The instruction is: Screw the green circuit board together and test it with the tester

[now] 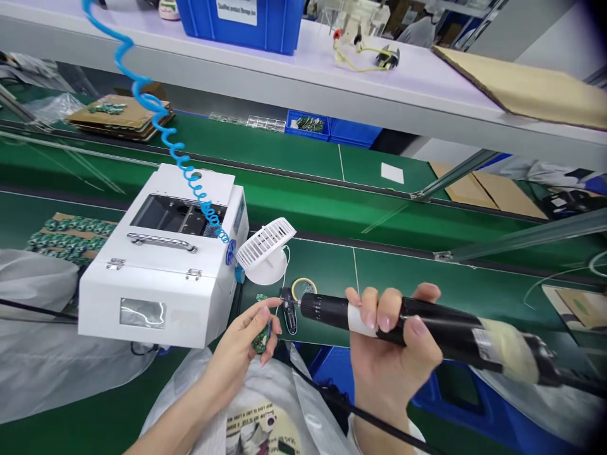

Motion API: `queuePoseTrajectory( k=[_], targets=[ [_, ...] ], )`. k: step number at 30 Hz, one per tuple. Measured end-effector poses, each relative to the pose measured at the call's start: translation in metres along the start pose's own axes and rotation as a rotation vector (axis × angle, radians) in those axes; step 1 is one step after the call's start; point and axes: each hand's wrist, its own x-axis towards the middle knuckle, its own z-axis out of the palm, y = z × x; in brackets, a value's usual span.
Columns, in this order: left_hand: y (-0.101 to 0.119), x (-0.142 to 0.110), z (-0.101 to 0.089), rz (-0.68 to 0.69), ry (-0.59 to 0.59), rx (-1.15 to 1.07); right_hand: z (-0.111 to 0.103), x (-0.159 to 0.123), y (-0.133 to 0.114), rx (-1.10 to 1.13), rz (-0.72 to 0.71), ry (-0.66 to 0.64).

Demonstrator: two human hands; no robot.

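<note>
**Hands Full at Green Workbench** (pixel 389 272)

Near its front edge, the right hand (pixel 389 344) grips a black power screwdriver (pixel 455 335), tip at the fingertips of the left hand (pixel 239 344), which curls around a circuit board (pixel 260 342).

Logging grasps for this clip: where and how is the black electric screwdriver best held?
Probably around the thick middle of the screwdriver, from the near right, where the right hand grips: the long body lies crosswise, bit pointing left, cable trailing right.

By the near edge of the worktop (pixel 327 262), you hold a black screwdriver (pixel 453 332), tip leftward, and a green circuit board (pixel 260 341).
</note>
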Motion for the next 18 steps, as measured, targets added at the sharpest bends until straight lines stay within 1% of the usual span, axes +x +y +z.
queuePoseTrajectory(
  k=[2, 5, 9, 13, 15, 18],
  targets=[
    [0.003, 0.000, -0.002, 0.016, -0.026, -0.034, 0.009, -0.006, -0.001, 0.013, -0.001, -0.034],
    [0.007, 0.001, -0.007, 0.059, -0.016, -0.035, 0.018, -0.011, 0.002, 0.009, 0.011, -0.070],
    [0.015, 0.001, -0.011, 0.106, 0.018, -0.012, 0.028, -0.013, 0.003, 0.005, 0.010, -0.091],
    [0.020, -0.001, -0.018, 0.215, 0.083, 0.082, 0.043, -0.010, -0.005, 0.030, -0.045, -0.141],
    [0.023, -0.004, -0.023, 0.262, 0.077, 0.145, 0.052, -0.010, -0.009, 0.034, -0.086, -0.171],
    [0.027, -0.009, -0.029, 0.298, 0.023, 0.202, 0.065, -0.010, -0.011, 0.023, -0.112, -0.238]
  ],
)
